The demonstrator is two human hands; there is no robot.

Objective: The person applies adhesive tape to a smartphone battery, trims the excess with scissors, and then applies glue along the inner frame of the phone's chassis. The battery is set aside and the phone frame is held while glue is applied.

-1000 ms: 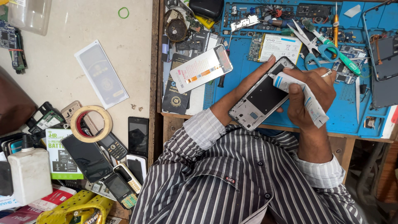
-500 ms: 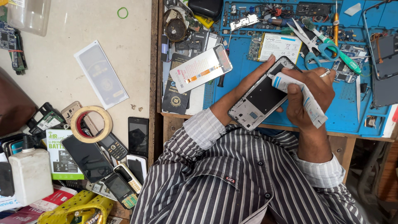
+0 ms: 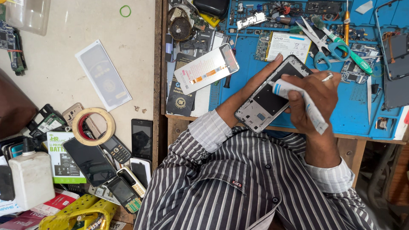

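Observation:
My left hand [image 3: 249, 87] reaches up from a striped sleeve and holds an opened phone frame [image 3: 268, 98] over the blue work mat [image 3: 358, 117], fingers under its far edge. My right hand [image 3: 313, 100] grips a white glue tube [image 3: 300, 104], its nozzle touching the upper part of the frame's inside. A white phone battery [image 3: 289, 46] lies on the mat just beyond the frame.
Scissors [image 3: 326, 44], a green-handled tool [image 3: 349, 53] and small circuit parts lie on the mat. A phone screen panel [image 3: 206, 74] sits left of my hands. On the beige floor at left are a tape roll [image 3: 93, 126], several old phones [image 3: 140, 138] and a white bottle [image 3: 32, 179].
The tube's nozzle has shifted slightly along the upper part of the phone frame. Both hands stay in nearly the same place.

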